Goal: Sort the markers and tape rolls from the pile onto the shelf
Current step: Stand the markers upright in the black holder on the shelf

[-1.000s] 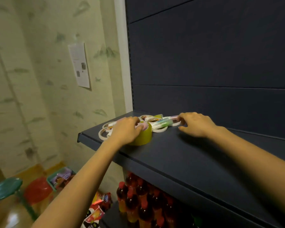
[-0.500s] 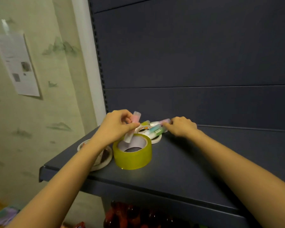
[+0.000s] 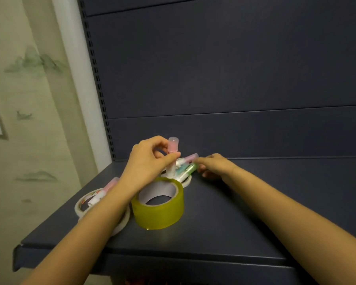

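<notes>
On the dark shelf stands a wide yellow tape roll. My left hand pinches a pink-capped marker upright just above and behind that roll. My right hand reaches the pile from the right, its fingertips on the ends of a green marker and a pink marker lying over a white tape roll. It is unclear whether those fingers grip a marker. Further left, white tape rolls lie flat under my forearm with another pink marker across them.
The shelf's dark back panel rises right behind the pile. A perforated upright and a papered wall close off the left side. The shelf's front edge runs below my forearms; bare shelf stretches to the right.
My left hand has lifted the pink-capped marker from a slant to upright above the yellow roll. My right hand stays at the markers' ends. The view has come closer.
</notes>
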`<state>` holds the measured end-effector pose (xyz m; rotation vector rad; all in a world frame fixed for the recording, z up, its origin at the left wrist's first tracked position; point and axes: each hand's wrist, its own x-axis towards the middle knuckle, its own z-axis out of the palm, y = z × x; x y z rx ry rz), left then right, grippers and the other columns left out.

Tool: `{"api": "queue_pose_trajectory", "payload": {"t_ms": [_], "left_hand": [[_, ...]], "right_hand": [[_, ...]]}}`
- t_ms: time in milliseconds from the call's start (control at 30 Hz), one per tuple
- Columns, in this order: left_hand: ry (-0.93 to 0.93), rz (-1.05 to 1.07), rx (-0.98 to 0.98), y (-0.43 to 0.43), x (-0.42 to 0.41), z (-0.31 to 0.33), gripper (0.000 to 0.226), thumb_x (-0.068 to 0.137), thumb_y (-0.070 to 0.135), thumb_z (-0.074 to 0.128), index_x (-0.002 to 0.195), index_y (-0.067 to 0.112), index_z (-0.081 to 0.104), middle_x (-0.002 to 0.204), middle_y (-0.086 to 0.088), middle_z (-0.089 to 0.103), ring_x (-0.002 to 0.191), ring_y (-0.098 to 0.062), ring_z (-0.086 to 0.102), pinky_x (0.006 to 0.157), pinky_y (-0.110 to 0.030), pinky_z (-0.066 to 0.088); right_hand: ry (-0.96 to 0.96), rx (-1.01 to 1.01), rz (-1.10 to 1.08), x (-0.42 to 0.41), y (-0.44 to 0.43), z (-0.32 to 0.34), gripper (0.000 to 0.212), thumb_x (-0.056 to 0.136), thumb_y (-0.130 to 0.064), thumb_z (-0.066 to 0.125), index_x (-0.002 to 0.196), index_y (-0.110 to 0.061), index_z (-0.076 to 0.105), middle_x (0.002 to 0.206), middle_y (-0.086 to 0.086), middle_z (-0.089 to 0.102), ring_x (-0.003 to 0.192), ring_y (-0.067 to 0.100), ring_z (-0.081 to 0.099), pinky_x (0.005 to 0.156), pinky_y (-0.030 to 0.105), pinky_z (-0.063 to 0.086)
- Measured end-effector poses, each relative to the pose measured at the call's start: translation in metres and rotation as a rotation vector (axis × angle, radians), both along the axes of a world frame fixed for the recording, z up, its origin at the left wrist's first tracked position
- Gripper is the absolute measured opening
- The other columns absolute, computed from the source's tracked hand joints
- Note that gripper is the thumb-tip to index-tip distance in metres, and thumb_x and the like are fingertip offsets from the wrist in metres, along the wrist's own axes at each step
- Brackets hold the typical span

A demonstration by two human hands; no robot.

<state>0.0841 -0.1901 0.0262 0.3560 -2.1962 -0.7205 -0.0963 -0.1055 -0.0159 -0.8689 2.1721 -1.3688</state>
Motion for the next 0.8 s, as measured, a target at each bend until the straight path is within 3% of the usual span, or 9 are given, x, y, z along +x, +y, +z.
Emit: {"api": "queue_pose_trajectory", "payload": {"t_ms": [67,167,300,433,700,800], "left_hand": [[-0.004,0.0,-0.009,0.006,-0.006,0.003,0.012,0.079,0.024,0.073,0.085,0.016,0.067,0.069,0.002,0.066,0.054,-0.003,0.057,0.056,-0.01,0.042],[0.012,-0.009,-0.006,0.021,-0.018,0.008,0.014,0.079,0.022,0.072,0.088,0.016,0.063,0.076,0.005,0.064,0.061,-0.012,0.061,0.064,-0.019,0.046],[0.003,-0.074,-0.011,0.057,-0.042,0.016,0.018,0.078,0.02,0.071,0.09,0.018,0.058,0.08,0.011,0.063,0.068,-0.017,0.067,0.071,-0.031,0.052],[-0.034,-0.173,-0.03,0.113,-0.073,0.024,0.018,0.073,0.022,0.075,0.084,0.021,0.06,0.079,0.009,0.066,0.077,-0.02,0.065,0.08,-0.044,0.054],[-0.06,-0.364,-0.043,0.259,-0.14,0.022,0.02,0.073,0.029,0.074,0.087,0.023,0.062,0.083,0.009,0.067,0.08,-0.022,0.066,0.081,-0.044,0.053],[-0.069,-0.421,-0.029,0.317,-0.164,0.014,0.017,0.072,0.026,0.074,0.085,0.022,0.063,0.08,0.008,0.067,0.078,-0.021,0.066,0.081,-0.043,0.053]], "right_hand": [[-0.027,-0.115,0.001,0.003,0.018,0.006,0.026,0.091,-0.031,0.059,0.076,-0.013,0.05,0.076,0.002,0.06,0.056,0.011,0.056,0.05,0.016,0.042],[0.125,-0.201,-0.091,0.006,0.056,0.018,0.021,0.093,-0.029,0.056,0.088,-0.01,0.05,0.09,0.008,0.064,0.06,0.014,0.061,0.046,0.011,0.042],[0.338,-0.188,-0.176,0.006,0.124,0.037,0.021,0.093,-0.034,0.055,0.094,-0.013,0.054,0.097,0.003,0.069,0.074,0.015,0.067,0.073,0.029,0.05],[0.435,-0.171,-0.286,-0.003,0.201,0.046,0.018,0.093,-0.035,0.055,0.091,-0.018,0.053,0.094,-0.002,0.066,0.07,0.009,0.066,0.071,0.033,0.051],[0.493,-0.129,-0.485,-0.031,0.375,0.044,0.021,0.094,-0.033,0.053,0.099,-0.012,0.055,0.095,0.0,0.065,0.072,0.009,0.066,0.076,0.041,0.054],[0.52,-0.142,-0.517,-0.04,0.439,0.04,0.018,0.094,-0.027,0.054,0.099,-0.009,0.055,0.088,-0.001,0.062,0.07,0.012,0.066,0.077,0.036,0.057]]}}
